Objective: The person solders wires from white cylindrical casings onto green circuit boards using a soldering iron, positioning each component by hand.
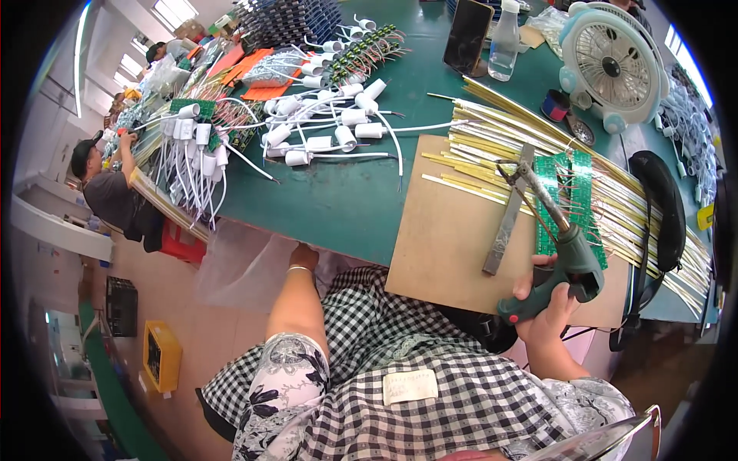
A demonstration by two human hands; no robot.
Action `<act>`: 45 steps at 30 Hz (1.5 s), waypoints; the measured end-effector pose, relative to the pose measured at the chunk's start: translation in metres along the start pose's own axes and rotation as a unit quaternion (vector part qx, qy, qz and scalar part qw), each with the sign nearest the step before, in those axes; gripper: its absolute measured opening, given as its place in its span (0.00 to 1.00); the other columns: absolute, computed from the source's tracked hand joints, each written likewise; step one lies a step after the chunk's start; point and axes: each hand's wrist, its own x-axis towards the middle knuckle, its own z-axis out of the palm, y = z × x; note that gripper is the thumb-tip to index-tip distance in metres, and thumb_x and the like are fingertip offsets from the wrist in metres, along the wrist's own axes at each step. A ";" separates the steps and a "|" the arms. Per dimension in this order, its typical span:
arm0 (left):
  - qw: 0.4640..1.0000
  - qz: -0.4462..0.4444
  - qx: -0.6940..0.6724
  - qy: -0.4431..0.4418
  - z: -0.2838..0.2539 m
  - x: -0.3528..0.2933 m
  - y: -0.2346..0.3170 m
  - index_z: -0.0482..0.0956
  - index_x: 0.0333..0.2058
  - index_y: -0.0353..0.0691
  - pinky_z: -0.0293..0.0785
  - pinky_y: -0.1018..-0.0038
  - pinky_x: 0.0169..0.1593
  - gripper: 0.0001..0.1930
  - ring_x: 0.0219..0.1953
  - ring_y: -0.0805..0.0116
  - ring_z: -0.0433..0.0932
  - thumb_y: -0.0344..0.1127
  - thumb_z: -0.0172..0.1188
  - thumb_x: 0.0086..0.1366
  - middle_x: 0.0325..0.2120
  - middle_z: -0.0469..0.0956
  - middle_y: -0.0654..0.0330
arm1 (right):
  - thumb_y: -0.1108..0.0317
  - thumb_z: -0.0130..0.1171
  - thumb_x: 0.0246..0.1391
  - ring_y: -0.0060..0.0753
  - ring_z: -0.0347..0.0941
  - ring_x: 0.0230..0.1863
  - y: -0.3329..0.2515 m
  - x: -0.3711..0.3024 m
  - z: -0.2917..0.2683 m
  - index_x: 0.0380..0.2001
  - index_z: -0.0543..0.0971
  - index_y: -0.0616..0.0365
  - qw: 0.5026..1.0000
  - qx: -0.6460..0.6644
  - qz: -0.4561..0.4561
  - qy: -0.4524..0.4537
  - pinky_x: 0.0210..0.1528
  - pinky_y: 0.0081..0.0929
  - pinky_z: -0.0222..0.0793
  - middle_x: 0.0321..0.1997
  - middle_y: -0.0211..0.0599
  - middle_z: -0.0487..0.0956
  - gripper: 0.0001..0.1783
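My right hand (547, 311) is wrapped round the handle of a dark green pistol-grip soldering gun (578, 265). Its metal barrel points away from me, the tip above a grey metal bar (507, 223) on a brown board (438, 230). Beside the barrel lie green circuit board strips (582, 201) with thin copper-coloured wires, over a spread of long yellow and white strips (480, 150). My left hand (304, 255) is low at the table's front edge, next to a clear plastic sheet (238, 265); its fingers are hidden.
White lamp holders with cables (346, 137) are heaped left of the board, and another bunch (201, 138) hangs over the table's left edge. A fan (615, 65), bottle (504, 42), phone (467, 34) and solder spool (555, 105) stand behind. A black pouch (657, 207) lies right. Another person (108, 188) works far left.
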 end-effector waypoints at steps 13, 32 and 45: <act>0.827 0.545 0.109 -0.089 -0.134 -0.189 0.173 0.68 0.54 0.44 0.69 0.57 0.47 0.24 0.44 0.48 0.75 0.33 0.49 0.56 0.46 0.73 0.44 | 0.55 0.55 0.56 0.33 0.72 0.28 0.014 0.011 0.015 0.56 0.60 0.58 0.999 0.047 0.014 0.018 0.26 0.29 0.70 0.48 0.46 0.70 0.30; 0.729 0.566 0.163 0.349 -0.395 -0.193 0.255 0.80 0.35 0.45 0.67 0.63 0.36 0.09 0.31 0.56 0.72 0.40 0.55 0.59 0.24 0.72 0.58 | 0.58 0.52 0.57 0.31 0.73 0.28 0.030 0.017 0.028 0.53 0.62 0.57 0.986 0.118 -0.079 0.084 0.26 0.27 0.71 0.46 0.44 0.72 0.25; 0.446 0.880 0.045 0.155 -0.256 -0.232 0.452 0.76 0.40 0.48 0.67 0.68 0.48 0.15 0.46 0.64 0.72 0.29 0.59 0.50 0.40 0.74 0.64 | 0.56 0.46 0.62 0.24 0.68 0.28 -0.077 -0.083 -0.069 0.48 0.66 0.56 0.889 -0.072 -0.241 0.383 0.33 0.22 0.67 0.47 0.39 0.71 0.17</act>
